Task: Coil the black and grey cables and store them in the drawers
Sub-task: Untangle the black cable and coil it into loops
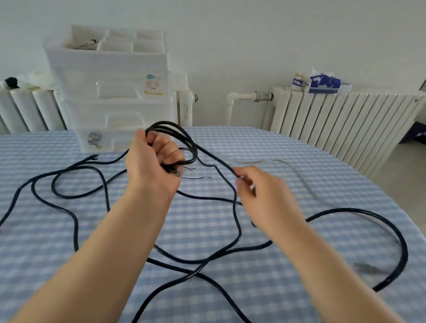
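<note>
My left hand [153, 164] is raised over the table and closed around a small coil of the black cable [183, 138], a few loops wide, with a plug end showing under the fingers. My right hand [258, 190] pinches the same black cable where it leaves the coil. The remaining black cable [80, 217] sprawls in loose loops across the checked tablecloth. A thin grey cable [304, 181] lies at the right, and its plug end [363, 268] rests near the table's right edge. The white plastic drawer unit [110, 87] stands at the back left, drawers closed.
The round table [274, 281] wears a blue-and-white checked cloth. White radiators run along the wall behind, the right one [350, 121] carrying a small jar [297, 81] and a blue packet [324, 83]. An open compartment tray tops the drawer unit.
</note>
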`<state>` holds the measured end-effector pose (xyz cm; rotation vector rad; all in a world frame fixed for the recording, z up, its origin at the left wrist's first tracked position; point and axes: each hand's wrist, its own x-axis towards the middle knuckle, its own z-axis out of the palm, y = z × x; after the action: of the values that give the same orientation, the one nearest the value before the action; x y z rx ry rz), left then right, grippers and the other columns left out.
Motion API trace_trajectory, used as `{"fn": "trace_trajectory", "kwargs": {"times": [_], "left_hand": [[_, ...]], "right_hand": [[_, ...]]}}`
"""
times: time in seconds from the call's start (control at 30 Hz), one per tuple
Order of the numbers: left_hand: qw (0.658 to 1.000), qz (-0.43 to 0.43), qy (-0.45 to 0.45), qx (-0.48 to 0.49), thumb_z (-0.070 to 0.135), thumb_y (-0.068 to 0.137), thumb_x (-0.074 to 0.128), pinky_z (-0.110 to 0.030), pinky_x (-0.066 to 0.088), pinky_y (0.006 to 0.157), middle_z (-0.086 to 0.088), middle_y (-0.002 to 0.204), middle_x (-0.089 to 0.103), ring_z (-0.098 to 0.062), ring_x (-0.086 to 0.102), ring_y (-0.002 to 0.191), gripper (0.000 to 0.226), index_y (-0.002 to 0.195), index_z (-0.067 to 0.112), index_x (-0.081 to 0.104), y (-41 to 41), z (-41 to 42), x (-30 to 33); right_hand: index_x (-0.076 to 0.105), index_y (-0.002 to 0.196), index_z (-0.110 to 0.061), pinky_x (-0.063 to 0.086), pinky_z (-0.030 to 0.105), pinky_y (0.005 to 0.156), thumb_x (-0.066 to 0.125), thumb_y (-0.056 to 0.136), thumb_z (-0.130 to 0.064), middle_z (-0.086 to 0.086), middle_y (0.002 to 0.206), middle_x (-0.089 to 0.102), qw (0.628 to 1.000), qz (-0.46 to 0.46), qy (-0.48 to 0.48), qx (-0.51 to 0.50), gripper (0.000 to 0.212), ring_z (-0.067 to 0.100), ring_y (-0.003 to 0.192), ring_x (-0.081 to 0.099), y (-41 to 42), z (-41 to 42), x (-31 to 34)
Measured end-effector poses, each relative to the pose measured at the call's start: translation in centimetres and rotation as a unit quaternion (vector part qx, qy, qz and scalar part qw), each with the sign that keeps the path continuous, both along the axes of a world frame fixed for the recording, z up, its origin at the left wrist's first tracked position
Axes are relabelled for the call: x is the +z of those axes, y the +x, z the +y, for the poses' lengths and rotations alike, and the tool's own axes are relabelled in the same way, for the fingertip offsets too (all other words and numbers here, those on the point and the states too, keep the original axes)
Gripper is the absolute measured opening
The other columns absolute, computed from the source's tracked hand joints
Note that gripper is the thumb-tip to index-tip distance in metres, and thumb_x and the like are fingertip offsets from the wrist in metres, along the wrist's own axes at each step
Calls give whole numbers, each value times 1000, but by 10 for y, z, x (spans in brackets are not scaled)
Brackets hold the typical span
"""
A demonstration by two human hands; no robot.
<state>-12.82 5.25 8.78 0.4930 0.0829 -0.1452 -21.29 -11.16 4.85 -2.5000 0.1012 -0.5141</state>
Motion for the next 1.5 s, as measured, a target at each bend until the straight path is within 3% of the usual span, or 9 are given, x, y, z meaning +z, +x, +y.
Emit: {"fn": "trace_trajectory", "kwargs": {"times": [0.2, 0.37, 0.47, 0.53, 0.83, 1.07, 1.2, 1.33, 1.5], "left_hand": [[948, -177, 242, 106, 42, 103, 25, -24, 25, 42, 0, 63, 59, -13, 30, 41, 44, 74, 14, 41, -20, -20, -2], [790, -354, 491, 93, 45, 98, 22, -18, 47, 51, 2, 80, 67, -11, 62, 54, 39, 96, 14, 45, -28, -33, -27], [677, -388, 621, 70, 52, 88, 22, -11, 41, 51, 11, 63, 58, 3, 58, 53, 37, 85, 20, 40, -24, -33, -35], [653, -383, 653, 28, 55, 86, 21, -13, 38, 46, 8, 47, 52, 0, 54, 45, 38, 75, 22, 36, -24, -32, -37], [697, -367, 553, -269, 50, 98, 22, -19, 20, 35, 6, 45, 31, -8, 23, 37, 55, 67, 9, 42, -23, -28, -28], [691, -317, 488, -429, 58, 91, 34, -13, 15, 35, 6, 45, 23, -6, 15, 33, 52, 70, 11, 40, -15, -18, -27], [722, -285, 424, -466, 57, 89, 32, -9, 15, 34, 7, 43, 17, -4, 15, 28, 50, 64, 17, 18, -15, -16, -25], [766, -250, 368, -463, 64, 88, 32, -10, 15, 32, 10, 41, 20, -2, 16, 27, 54, 56, 21, 29, -19, -21, -23], [795, -209, 469, -323, 63, 89, 36, -22, 28, 37, 3, 46, 19, -12, 17, 36, 56, 56, 20, 25, -29, -34, -23]], "right_hand": [[43, 141, -30, 49, 32, 89, 40, 103, -24, -14, 129, 60, 992, 82, -70, 71, 39, 12, 111, 58, -16, 22, 4], [31, 107, -24, 49, 33, 59, 42, 101, -20, -12, 101, 67, 985, 50, -125, 104, 14, 7, 66, 55, -22, 26, 4], [18, 89, -28, 50, 40, 55, 39, 101, -24, -7, 88, 67, 982, 7, -139, 126, 24, 17, 57, 56, -25, 23, 10], [18, 86, -30, 51, 41, 56, 40, 101, -25, -7, 83, 65, 983, -13, -125, 134, 26, 17, 57, 56, -24, 18, 12], [31, 88, -32, 40, 22, 50, 62, 85, -50, 0, 58, 57, 989, -109, -1, 103, 36, 12, 52, 51, -10, -5, 8], [57, 102, -38, 44, 42, 64, 74, 81, -35, -2, 63, 52, 965, 43, 149, 209, 27, 18, 60, 48, 0, -27, 12], [66, 92, -46, 40, 42, 65, 52, 71, -74, 9, 71, 54, 967, 71, 151, 191, 38, 23, 66, 49, 4, -37, 10], [69, 99, -22, 48, 31, 93, 39, 86, -65, -3, 97, 71, 949, 94, 237, 188, 54, 10, 98, 65, 5, -30, 5], [55, 72, -12, 54, 29, 64, 54, 87, -52, -3, 51, 38, 884, 66, 446, 124, 43, 12, 48, 45, 3, -13, 2]]}}
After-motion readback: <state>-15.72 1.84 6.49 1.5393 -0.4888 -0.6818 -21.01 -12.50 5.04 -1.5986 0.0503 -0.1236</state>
